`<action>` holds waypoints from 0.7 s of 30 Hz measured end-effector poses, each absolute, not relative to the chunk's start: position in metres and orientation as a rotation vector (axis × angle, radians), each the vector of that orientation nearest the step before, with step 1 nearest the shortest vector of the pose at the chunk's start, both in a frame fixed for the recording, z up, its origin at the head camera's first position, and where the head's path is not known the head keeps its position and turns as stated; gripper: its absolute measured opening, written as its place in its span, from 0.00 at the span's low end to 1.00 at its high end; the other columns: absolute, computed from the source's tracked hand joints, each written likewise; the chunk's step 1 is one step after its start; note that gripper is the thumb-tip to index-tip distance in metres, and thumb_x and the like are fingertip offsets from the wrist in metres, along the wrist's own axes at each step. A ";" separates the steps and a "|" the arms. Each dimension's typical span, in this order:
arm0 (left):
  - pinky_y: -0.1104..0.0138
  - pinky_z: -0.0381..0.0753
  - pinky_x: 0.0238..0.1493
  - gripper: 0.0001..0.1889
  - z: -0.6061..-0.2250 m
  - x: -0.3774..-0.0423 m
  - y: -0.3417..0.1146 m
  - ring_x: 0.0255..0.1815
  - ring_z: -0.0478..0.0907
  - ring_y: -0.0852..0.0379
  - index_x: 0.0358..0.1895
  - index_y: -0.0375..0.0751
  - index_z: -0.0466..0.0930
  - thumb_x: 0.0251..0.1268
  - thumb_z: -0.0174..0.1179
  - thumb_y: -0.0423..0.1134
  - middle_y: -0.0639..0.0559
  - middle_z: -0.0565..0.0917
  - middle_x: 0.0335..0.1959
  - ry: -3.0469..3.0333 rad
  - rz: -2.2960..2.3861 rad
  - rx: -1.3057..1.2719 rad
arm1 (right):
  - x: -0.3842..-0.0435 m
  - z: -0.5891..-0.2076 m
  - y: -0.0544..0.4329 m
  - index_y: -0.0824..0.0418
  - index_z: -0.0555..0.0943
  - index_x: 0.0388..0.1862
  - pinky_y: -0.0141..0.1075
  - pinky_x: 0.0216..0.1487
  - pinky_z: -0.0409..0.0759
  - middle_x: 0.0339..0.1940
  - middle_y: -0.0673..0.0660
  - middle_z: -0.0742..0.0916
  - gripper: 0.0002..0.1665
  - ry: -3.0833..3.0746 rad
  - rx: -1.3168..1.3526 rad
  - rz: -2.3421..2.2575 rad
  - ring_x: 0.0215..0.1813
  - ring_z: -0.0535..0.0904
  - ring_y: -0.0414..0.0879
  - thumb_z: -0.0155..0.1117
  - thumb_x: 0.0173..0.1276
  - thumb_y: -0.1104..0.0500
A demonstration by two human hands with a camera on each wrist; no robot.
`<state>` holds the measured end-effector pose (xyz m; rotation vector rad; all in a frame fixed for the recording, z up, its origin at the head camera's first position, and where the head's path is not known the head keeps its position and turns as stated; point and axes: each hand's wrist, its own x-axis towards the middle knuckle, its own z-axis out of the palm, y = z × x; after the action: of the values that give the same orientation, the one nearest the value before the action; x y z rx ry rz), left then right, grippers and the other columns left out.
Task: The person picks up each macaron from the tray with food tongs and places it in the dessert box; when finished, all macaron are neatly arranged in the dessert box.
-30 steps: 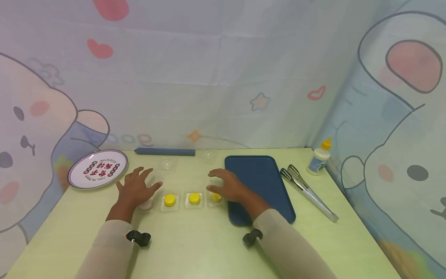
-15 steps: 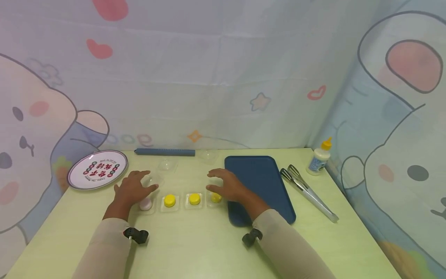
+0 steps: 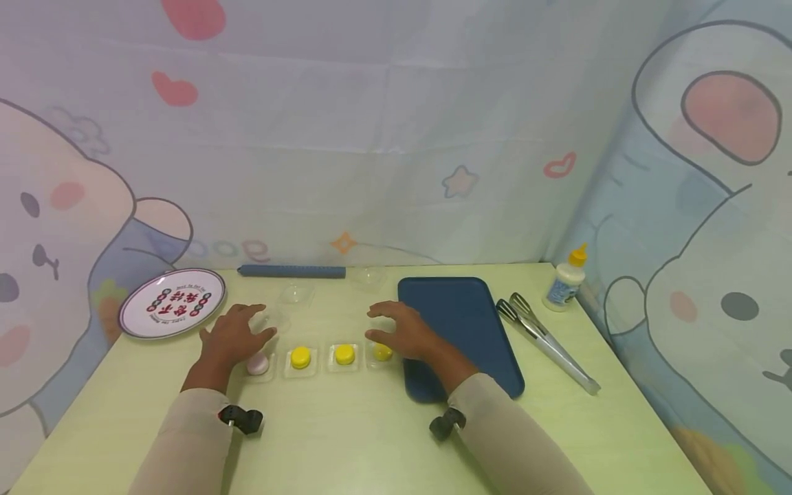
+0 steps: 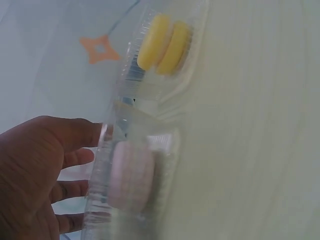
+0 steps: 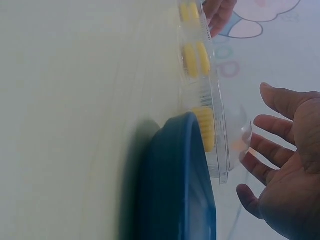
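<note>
Pink in its clear box [image 3: 269,375], the macaron [image 3: 258,364] shows more since the left hand [image 3: 232,335] beside it drew back — its grip wide, as on the right hand [image 3: 405,331] — so it seems easier to reach.

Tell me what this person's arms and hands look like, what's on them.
The left sleeve and right sleeve are long, plain and beige-grey. A small black device sits near each wrist. The left hand and right hand wear no gloves.

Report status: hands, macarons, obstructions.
Left hand open, beside round pink macaron. Right hand open, near round yellow macaron under clear plastic dome. Possible snag: dark blue rectangular tray below right forearm.
</note>
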<state>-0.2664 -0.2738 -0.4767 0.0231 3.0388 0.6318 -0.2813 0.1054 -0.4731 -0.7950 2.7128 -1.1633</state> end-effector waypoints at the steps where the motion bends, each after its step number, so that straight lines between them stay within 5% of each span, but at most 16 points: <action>1: 0.10 0.47 0.70 0.37 -0.477 -0.266 -0.274 0.78 0.66 0.19 0.81 0.43 0.69 0.77 0.60 0.60 0.27 0.68 0.80 3.052 0.623 0.027 | -0.281 -0.474 0.105 0.59 0.82 0.73 0.70 0.87 0.56 0.80 0.59 0.81 0.28 2.711 -0.795 -1.161 0.86 0.69 0.61 0.70 0.80 0.48; 6: 0.11 0.49 0.70 0.36 -0.473 -0.262 -0.273 0.75 0.71 0.20 0.81 0.45 0.71 0.77 0.61 0.58 0.29 0.71 0.79 3.131 0.602 0.052 | -0.281 -0.473 0.100 0.59 0.82 0.73 0.76 0.86 0.48 0.80 0.59 0.81 0.28 2.695 -0.807 -1.177 0.86 0.68 0.61 0.69 0.80 0.48; 15: 0.19 0.63 0.72 0.34 -0.461 -0.255 -0.247 0.69 0.80 0.24 0.81 0.45 0.70 0.76 0.66 0.50 0.31 0.73 0.77 3.270 0.566 0.312 | -0.279 -0.470 0.096 0.60 0.81 0.74 0.73 0.86 0.54 0.79 0.60 0.82 0.29 2.691 -0.839 -1.154 0.84 0.71 0.62 0.68 0.81 0.48; 21: 0.32 0.78 0.63 0.36 -0.465 -0.254 -0.229 0.51 0.89 0.38 0.81 0.45 0.70 0.74 0.71 0.46 0.33 0.76 0.75 3.313 0.641 0.553 | -0.276 -0.464 0.090 0.59 0.81 0.75 0.72 0.87 0.51 0.79 0.60 0.81 0.29 2.680 -0.820 -1.122 0.84 0.71 0.61 0.68 0.81 0.48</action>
<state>-0.2538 -0.2291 -0.4654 0.5526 3.3131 0.6415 -0.2760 0.0902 -0.4642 -0.8199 2.6800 -1.1221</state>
